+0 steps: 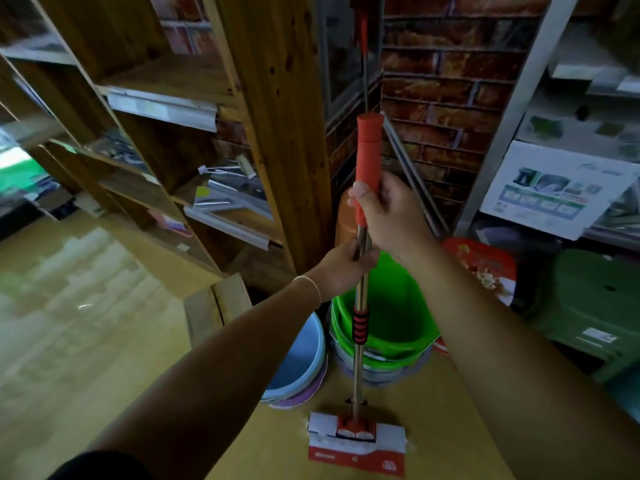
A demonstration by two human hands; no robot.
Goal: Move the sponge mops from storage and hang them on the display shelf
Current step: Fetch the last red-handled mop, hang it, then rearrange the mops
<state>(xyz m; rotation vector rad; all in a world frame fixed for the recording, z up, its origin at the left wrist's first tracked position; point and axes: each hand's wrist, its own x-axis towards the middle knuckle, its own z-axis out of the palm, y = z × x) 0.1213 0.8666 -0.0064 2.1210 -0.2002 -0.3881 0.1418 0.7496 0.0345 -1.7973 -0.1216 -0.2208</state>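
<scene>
A sponge mop (360,327) stands upright in front of me, with an orange top handle, a steel shaft and a red-and-black grip lower down. Its packaged sponge head (356,441) is down near the wooden floor. My right hand (388,216) grips the lower part of the orange handle. My left hand (346,265) grips the steel shaft just below it. Another mop with an orange handle (363,32) hangs or leans in the corner behind, by the brick-pattern wall.
Wooden shelving (166,109) rises at left, a metal rack with boxes (561,188) at right. Stacked green buckets (384,327), a blue basin (301,362), a green stool (595,306) and an orange-brown stool (346,216) crowd the corner floor.
</scene>
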